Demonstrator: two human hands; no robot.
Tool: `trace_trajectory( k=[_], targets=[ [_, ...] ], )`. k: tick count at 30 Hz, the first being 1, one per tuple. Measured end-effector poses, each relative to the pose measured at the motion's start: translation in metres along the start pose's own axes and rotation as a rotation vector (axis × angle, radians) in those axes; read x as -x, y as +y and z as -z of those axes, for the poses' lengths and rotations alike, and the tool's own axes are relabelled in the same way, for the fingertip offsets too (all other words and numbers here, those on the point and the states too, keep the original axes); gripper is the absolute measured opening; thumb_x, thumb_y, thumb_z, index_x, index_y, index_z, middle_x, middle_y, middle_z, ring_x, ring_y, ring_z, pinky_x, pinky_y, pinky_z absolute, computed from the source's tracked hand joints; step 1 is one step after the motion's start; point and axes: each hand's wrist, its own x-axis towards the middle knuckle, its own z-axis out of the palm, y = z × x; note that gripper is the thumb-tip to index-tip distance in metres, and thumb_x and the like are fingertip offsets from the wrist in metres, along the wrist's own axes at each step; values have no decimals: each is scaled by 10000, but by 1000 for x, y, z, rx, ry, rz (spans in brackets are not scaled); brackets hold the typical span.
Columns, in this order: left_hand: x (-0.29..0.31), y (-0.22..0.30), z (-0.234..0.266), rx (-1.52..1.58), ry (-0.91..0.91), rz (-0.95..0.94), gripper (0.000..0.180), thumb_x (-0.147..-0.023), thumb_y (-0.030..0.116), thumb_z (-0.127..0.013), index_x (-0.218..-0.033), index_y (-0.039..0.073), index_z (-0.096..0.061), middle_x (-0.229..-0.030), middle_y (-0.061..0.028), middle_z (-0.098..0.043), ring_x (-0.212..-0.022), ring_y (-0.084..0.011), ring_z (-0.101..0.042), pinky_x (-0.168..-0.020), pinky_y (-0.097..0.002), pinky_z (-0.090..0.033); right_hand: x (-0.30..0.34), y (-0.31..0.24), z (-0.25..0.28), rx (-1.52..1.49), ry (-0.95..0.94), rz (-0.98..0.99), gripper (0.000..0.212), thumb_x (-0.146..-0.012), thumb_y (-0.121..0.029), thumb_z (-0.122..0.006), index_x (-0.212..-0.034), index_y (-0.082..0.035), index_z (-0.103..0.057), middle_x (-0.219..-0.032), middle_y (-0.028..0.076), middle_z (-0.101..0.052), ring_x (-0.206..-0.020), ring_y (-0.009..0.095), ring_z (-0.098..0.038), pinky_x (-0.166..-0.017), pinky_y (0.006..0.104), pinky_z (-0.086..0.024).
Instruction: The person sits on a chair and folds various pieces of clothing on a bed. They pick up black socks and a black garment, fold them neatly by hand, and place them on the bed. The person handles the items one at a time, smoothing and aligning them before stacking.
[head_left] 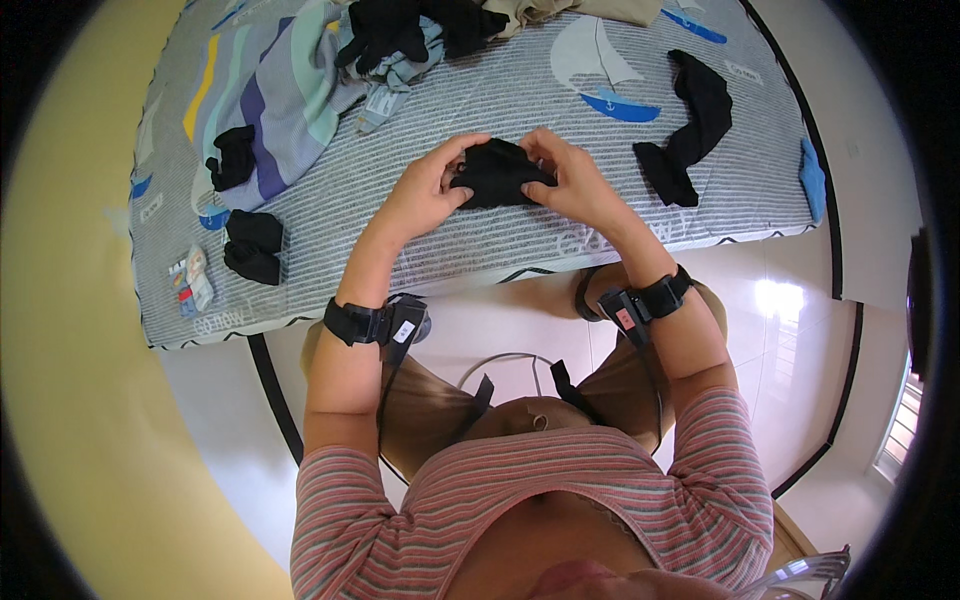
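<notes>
I see a broad bed [420, 245] under a finely ribbed grey-and-white cover, its near edge bowed and trimmed in dark zigzag piping. Beyond that edge, glossy pale floor [770, 300] shows beside the person's knees. At far left, a soft knit garment [300, 95] spreads in rumpled purple, mint, grey and yellow stripes; beside it sits a crumpled dark pile [400, 35]. To the right, a long black sock [700, 110] lies in a loose zigzag.

Nearer the middle, I have the left hand [430, 192] and right hand [570, 185] facing each other, fingers curled and partly closed, thumbs in front, pinching opposite sides of a matte black cloth [495, 178], bunched just above the cover. A strip of cover runs from the hands to the near edge, and another separates the right hand from the sock.

Left of them rest a plump folded black bundle [253, 247], a wrinkled black piece [233, 158] on the garment and a small pale bundle [197, 280]. A blue cloth [812, 180] hugs the right edge.

I notice sailboat prints and pale lettering on the cover, and small white and pink labels on the wrist units.
</notes>
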Motion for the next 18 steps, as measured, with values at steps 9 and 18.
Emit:
trace_trajectory(
  k=[9,18],
  targets=[
    [8,11,9,-240,-114,24,510,-654,-13,-654,-1119,101,-479,-766,2,-498,-644,-97,-449,-579,-230,-377,7,-8,1,148,-52,310,477,-640,23,-621,-1097,-69,-520,-962,166,-595,-868,345,-583,-748,381,-466],
    [6,4,9,-481,9,-27,318,-628,39,-707,-878,9,-513,-784,-55,-489,-675,-137,-484,-615,-261,-414,5,-8,4,178,-78,148,299,-660,37,-636,-943,16,-544,-780,172,-589,-711,271,-584,-651,321,-450]
  ],
)
